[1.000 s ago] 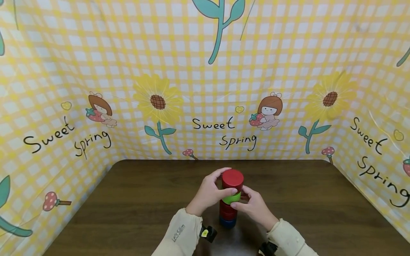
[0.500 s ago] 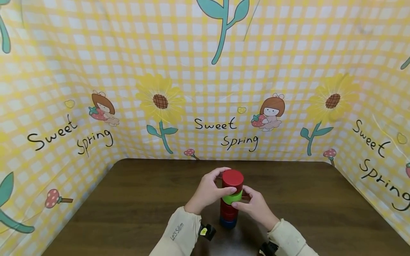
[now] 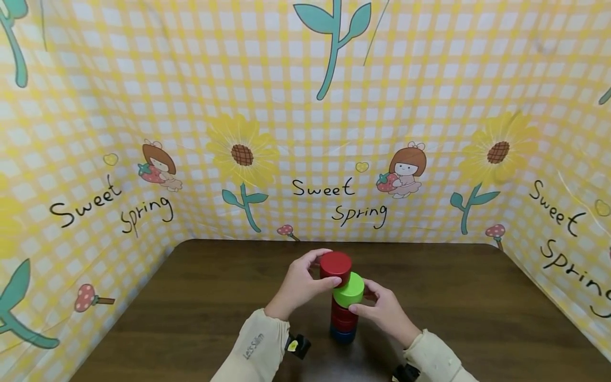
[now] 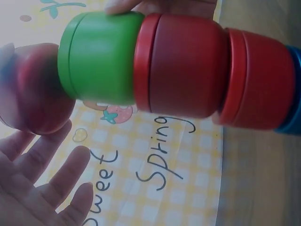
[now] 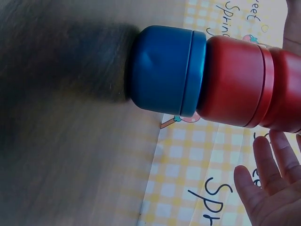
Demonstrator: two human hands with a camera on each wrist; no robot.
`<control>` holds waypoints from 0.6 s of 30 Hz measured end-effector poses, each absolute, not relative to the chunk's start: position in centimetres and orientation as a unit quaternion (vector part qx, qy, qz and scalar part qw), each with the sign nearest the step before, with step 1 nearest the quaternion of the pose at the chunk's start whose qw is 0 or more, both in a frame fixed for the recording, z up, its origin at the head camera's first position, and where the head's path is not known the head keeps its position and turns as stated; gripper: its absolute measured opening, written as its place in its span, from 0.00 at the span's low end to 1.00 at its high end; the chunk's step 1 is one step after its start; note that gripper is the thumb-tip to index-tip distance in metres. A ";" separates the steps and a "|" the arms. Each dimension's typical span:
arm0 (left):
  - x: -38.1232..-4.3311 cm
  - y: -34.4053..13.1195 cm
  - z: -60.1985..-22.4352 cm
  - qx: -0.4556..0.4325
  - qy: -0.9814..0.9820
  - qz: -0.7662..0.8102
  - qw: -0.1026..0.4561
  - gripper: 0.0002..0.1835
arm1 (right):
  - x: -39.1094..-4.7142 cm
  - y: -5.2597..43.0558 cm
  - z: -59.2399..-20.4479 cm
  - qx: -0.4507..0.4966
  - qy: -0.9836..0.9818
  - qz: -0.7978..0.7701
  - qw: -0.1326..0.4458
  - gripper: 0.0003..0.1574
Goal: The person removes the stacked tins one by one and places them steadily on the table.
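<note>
Pinching the top red canister [image 3: 335,264] with the left hand [image 3: 302,285], at ten o'clock of the green canister [image 3: 350,293]; pinching that with the right hand [image 3: 387,314]; likely placing or removing, next needing steady bracing above the lower red canisters [image 3: 345,319] and blue canister [image 3: 342,335] at six o'clock

L sleeve [image 3: 258,331] was cream w/ dk lettering [image 3: 253,346]; R sleeve [image 3: 435,354] matched. L wrist cam [image 3: 301,347] was boxy, blk, w/ a yellow tag [image 3: 293,346]; R wrist cam [image 3: 406,373] was also blk.
</note>
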State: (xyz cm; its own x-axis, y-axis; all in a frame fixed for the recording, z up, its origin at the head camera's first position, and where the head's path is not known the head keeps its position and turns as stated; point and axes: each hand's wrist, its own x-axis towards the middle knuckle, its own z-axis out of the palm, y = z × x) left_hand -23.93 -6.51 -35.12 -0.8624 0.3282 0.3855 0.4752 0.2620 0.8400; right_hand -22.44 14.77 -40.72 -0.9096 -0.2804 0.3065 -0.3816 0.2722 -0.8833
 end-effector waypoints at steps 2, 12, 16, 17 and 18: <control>-23.9 -6.9 -35.1 -0.251 -0.792 -0.552 0.070 0.27 | -22.5 14.7 -40.8 0.208 -0.797 0.565 0.047 0.35; -23.9 -9.3 -36.2 -0.215 -0.782 -0.579 0.084 0.27 | -22.7 14.8 -40.9 0.196 -0.809 0.551 0.061 0.33; -23.8 -10.7 -36.6 -0.197 -0.795 -0.566 0.092 0.27 | -22.6 14.7 -41.0 0.190 -0.810 0.552 0.065 0.33; -23.8 -11.0 -36.7 -0.191 -0.800 -0.560 0.094 0.27 | -22.6 14.6 -41.0 0.188 -0.809 0.554 0.064 0.33; -23.8 -11.4 -36.8 -0.185 -0.808 -0.551 0.098 0.27 | -22.6 14.6 -41.0 0.185 -0.809 0.554 0.065 0.33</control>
